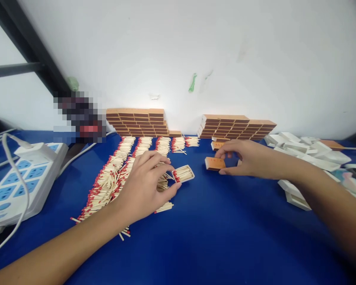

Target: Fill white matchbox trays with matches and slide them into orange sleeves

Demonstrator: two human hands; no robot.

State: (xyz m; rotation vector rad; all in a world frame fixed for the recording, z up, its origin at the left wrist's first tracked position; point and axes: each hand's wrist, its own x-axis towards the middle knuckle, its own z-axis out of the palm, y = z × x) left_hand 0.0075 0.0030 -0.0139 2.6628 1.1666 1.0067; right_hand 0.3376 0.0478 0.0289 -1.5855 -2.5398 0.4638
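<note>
Between the thumb and fingers of my left hand [150, 180] is a white matchbox tray [184, 174], filled with red-tipped matches. My right hand [245, 160] grips an orange matchbox sleeve [215, 163] by its right end, a short way right of the tray. The two pieces are apart. Behind the right hand, another orange matchbox [216, 145] lies on the blue table. Loose matches [106, 184] lie in long rows and heaps under and beyond my left hand, which hides part of them.
Stacked matchboxes [139, 122] stand against the wall at the back left, and a second stack [237, 126] at the back right. White empty trays [298, 148] are piled at the right. A power strip [26, 182] with white cables sits at the left.
</note>
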